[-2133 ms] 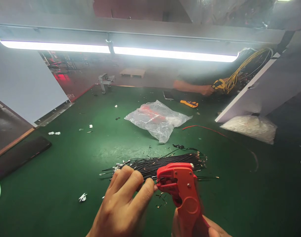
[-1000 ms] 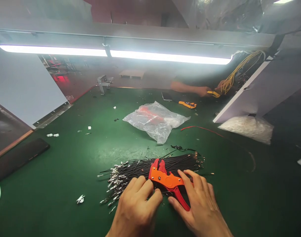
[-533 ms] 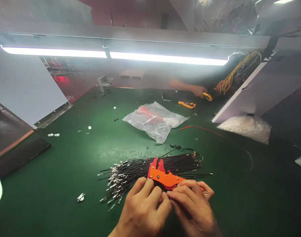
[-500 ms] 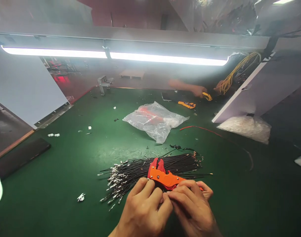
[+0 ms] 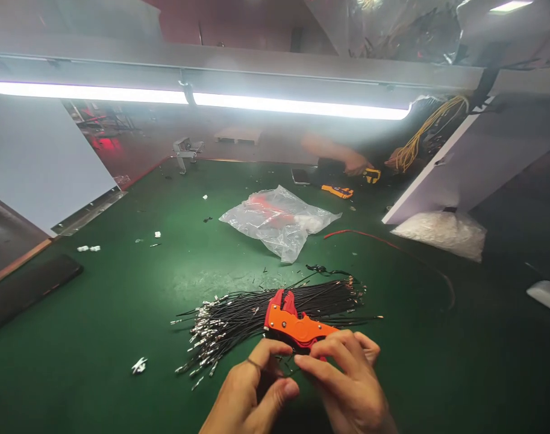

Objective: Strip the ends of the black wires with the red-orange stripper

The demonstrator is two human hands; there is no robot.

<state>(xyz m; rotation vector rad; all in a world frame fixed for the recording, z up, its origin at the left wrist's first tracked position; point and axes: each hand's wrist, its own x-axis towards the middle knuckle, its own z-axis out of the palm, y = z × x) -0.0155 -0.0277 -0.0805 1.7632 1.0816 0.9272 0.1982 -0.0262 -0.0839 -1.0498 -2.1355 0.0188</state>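
Underneath everything lies a green bench mat [image 5: 121,301], lit by a long tube lamp [image 5: 202,99] hanging across the far side. Small white scraps [image 5: 139,365] and cut bits speckle the mat. A crumpled clear plastic bag [image 5: 281,222] sits near the middle, a red wire [image 5: 369,236] curls to its right, and a white bag of small parts [image 5: 440,233] rests under a slanted white panel [image 5: 464,163]. At the far edge another person's hand [image 5: 356,164] works beside yellow wires [image 5: 421,135] and a yellow tool [image 5: 337,191]. A dark flat slab [image 5: 28,289] lies at the left edge.

Open green surface stretches to the left of the bundle and to its right, up to the shadowed right side.

Close to me, the bundle of black wires [image 5: 275,304] lies spread across the mat, its metal terminals fanned out toward the left. The orange wire stripper [image 5: 295,324] lies on top of the bundle, its jaws pointing away from me. My left hand [image 5: 250,398] is curled, thumb and forefinger pinching a thin black wire [image 5: 281,364] lifted just before the bundle. My right hand [image 5: 347,383] meets it fingertip to fingertip, pinching the same wire, with its fingers just above the stripper's handles.
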